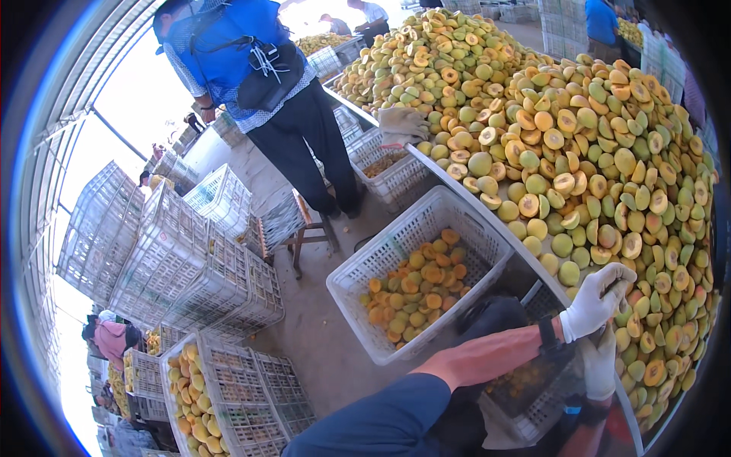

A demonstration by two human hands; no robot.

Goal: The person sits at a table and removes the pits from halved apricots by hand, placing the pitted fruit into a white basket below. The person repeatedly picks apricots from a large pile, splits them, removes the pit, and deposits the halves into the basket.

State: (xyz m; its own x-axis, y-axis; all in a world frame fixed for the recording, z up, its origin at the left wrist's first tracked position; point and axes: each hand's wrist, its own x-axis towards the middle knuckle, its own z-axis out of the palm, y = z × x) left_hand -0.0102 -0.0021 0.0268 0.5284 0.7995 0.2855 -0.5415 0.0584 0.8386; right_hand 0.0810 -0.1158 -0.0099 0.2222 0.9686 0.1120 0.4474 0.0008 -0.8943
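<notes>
Heaped across the long table (457, 199), halved yellow-green fruit (579, 160) is filling the view

Left hand (598, 301), white-gloved, is curling its fingers onto fruit at the pile's near edge; right hand (600, 364) is sitting just below, grip impossible to tell, white crate (358, 283) of peeled halves standing alongside

A long table (509, 251) bears a deep heap of halved yellow-green fruit (579, 145).
</notes>
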